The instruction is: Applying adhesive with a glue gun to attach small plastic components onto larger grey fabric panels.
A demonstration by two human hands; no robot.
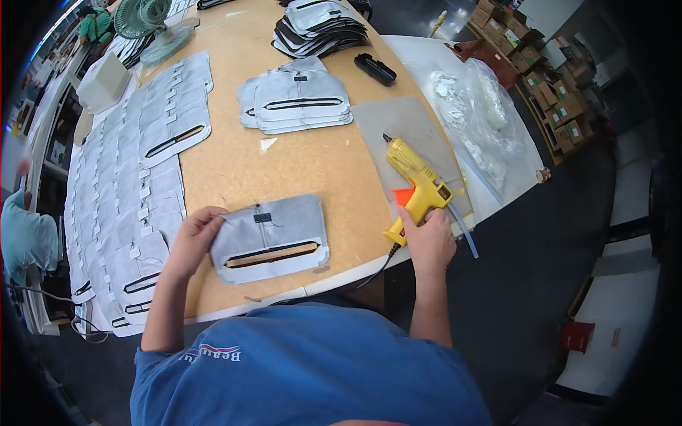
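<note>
At your far left, overlapping rows of grey panels cover the table. Next, your left hand pinches the upper-left corner of a single grey panel (the one with a long, black-edged slot), which lies at the near table edge in front of you. Beyond it sits a panel stack. Your right hand is closed around the handle of a yellow glue gun, its nozzle pointing away from you, over a grey sheet. Farthest right lies a clear plastic bag.

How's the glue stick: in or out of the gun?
Partly in: a blue length of glue stick juts from the rear of the yellow glue gun.
</note>
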